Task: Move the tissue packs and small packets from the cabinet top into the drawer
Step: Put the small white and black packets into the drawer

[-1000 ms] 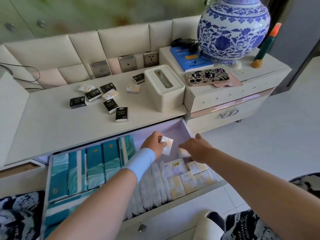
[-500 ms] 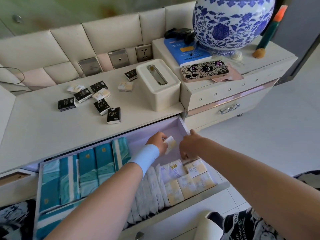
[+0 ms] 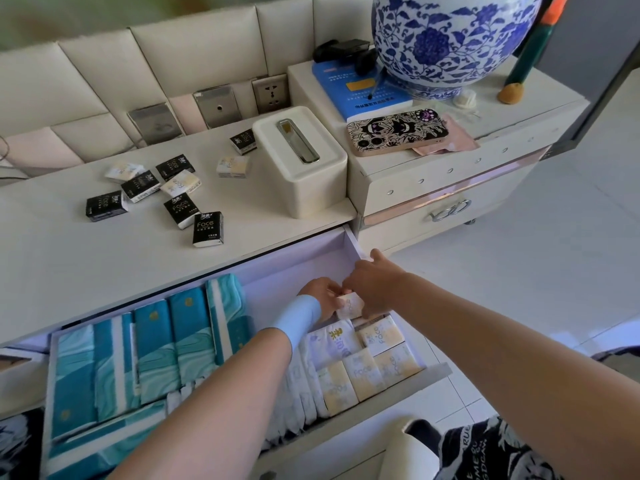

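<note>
**Now: two hands on one small packet over the open drawer**

Head view, looking down: left hand point(image 3: 320, 296) and right hand point(image 3: 372, 289) meet over the back right part of the drawer point(image 3: 277, 265). Between them is a pale packet point(image 3: 351, 304), tilted. Fingers of the left hand curl round its left end; fingers of the right hand pinch it from above. The packet is inside the drawer's outline, just above the yellow packets point(image 3: 377, 362) that stand in rows at front right. Can't tell whether it touches them. The left wrist wears a pale blue band point(image 3: 299, 318).

Drawer contents, L to R: teal packs point(image 3: 156, 348) standing on edge, white packs point(image 3: 301, 386) partly hidden under the left forearm, then the yellow packets.

On the surface point(image 3: 86, 271) behind the drawer, not yet put away: six black packs point(image 3: 207, 228) and three pale packs point(image 3: 180, 183), scattered left of a cream tissue box point(image 3: 301, 174). One black pack lies just beside the box's back left corner.

R of the box stands a raised unit point(image 3: 433, 178) w/ a blue-and-white vase point(image 3: 446, 39), a blue book point(image 3: 346, 95) and a patterned phone point(image 3: 398, 131) on top.
</note>
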`<state>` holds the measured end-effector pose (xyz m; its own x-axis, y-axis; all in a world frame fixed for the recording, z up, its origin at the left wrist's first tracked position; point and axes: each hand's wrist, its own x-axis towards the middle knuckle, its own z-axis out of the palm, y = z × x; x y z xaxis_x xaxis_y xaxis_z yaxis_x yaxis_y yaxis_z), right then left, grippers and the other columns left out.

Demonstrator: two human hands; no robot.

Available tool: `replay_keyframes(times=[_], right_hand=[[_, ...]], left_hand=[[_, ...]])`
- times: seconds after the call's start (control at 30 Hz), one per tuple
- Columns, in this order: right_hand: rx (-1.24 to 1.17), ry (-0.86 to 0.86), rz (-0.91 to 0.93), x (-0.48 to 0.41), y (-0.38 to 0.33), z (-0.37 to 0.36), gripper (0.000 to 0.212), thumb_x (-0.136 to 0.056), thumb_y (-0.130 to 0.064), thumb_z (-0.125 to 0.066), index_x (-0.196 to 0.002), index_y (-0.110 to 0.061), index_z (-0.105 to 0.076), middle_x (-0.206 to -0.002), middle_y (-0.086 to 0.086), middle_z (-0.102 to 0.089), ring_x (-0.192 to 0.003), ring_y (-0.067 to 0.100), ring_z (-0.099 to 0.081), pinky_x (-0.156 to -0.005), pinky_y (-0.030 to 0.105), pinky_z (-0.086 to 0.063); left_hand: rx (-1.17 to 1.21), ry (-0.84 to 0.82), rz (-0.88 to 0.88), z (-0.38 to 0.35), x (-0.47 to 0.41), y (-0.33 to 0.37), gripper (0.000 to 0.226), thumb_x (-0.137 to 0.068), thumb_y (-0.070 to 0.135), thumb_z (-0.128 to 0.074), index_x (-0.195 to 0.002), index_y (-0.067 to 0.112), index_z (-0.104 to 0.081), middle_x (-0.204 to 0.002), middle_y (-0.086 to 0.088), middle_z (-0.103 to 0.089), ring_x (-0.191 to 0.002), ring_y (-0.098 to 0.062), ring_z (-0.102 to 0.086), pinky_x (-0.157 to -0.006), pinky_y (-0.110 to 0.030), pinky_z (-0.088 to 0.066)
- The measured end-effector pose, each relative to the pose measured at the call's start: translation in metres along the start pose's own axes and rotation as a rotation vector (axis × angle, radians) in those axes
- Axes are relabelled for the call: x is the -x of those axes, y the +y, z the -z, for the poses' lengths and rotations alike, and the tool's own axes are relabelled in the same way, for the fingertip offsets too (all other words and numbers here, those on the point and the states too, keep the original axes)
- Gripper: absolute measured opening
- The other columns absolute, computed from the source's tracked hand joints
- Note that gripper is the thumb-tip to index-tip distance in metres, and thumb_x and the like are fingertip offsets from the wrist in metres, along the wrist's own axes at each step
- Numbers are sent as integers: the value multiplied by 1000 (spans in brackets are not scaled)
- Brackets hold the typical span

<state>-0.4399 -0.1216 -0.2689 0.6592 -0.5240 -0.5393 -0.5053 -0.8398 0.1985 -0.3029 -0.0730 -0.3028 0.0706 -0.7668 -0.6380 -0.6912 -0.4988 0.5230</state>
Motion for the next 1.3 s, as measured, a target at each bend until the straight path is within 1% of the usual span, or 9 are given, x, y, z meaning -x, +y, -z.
replay_keyframes(times=[0.13, 0.3, 0.53, 0.63, 0.77, 1.03, 1.13, 1.23, 1.3], right_hand=[[120, 5, -2, -4, -7, -12, 56, -88, -43, -63, -139, -29, -45, -122, -3, -61, -124, 23, -48, -110, 51, -25], [132, 92, -45, -9, -13, -17, 52, -88, -29, -63, -135, -22, -42, -120, 1, -62, -121, 27, -48, -111, 55, -21], [103, -148, -24, -15, -7, -8, 32, -89, -22, -55, -120, -27, -60, -106, -4, -63, -119, 20, -51, -111, 59, -16], [24, -207, -9, -10, -7, -3, 26, -93, -32, -47, -113, -23, -61, -103, -3, -62, -120, 21, -48, -110, 56, -20], [-32, -95, -6, -2, -3, 8, 11, -89, -13, -47, -86, -21, -53, -92, -4, -62, -106, 20, -55, -112, 52, -24], [93, 51, 12, -3, -2, -15, 25, -94, -35, -48, -109, -28, -67, -110, -4, -65, -116, 19, -53, -110, 53, -24], [79, 37, 19, -2, -2, -15, 33, -88, -39, -53, -117, -30, -64, -115, -4, -63, -121, 19, -49, -113, 58, -18], [61, 9, 18, -2, 0, -13, 42, -87, -39, -58, -128, -32, -58, -121, -5, -62, -126, 19, -47, -114, 61, -14], [58, -12, 16, -3, -1, -11, 44, -88, -39, -58, -131, -32, -57, -123, -5, -61, -127, 19, -45, -114, 62, -13]], left_hand=[[-95, 65, 14, -2, 0, -2, 28, -92, 21, -62, -120, 19, -62, -123, -3, -63, -110, -26, -59, -91, -30, -44], [-35, 7, 32, 3, 1, -6, 25, -91, 18, -62, -115, 21, -69, -115, -2, -68, -101, -25, -63, -88, -28, -47], [-67, -6, -43, -6, 1, -4, 35, -88, 12, -63, -121, 22, -69, -112, -1, -70, -96, -23, -66, -80, -24, -47], [-85, -15, -49, -7, 0, 5, 27, -81, 15, -67, -107, 21, -73, -103, -1, -72, -93, -24, -66, -80, -26, -50], [1, 55, 3, -12, -1, 14, 12, -75, 20, -73, -84, 18, -64, -77, 2, -64, -72, -21, -58, -66, -23, -45], [-119, 68, 140, -15, 1, 19, 36, -80, 46, -68, -77, 12, -57, -75, -4, -58, -71, -24, -57, -63, -28, -42], [-50, 62, 172, -12, -4, 10, 31, -82, 38, -71, -95, 10, -66, -94, -9, -67, -87, -27, -66, -64, -26, -43], [16, 76, 142, -8, -5, 0, 53, -82, 34, -75, -129, 17, -57, -125, -5, -61, -113, -26, -60, -83, -27, -47], [-6, 41, 84, -6, -3, -1, 50, -81, 34, -76, -127, 22, -61, -125, 0, -62, -111, -23, -61, -90, -28, -49]])
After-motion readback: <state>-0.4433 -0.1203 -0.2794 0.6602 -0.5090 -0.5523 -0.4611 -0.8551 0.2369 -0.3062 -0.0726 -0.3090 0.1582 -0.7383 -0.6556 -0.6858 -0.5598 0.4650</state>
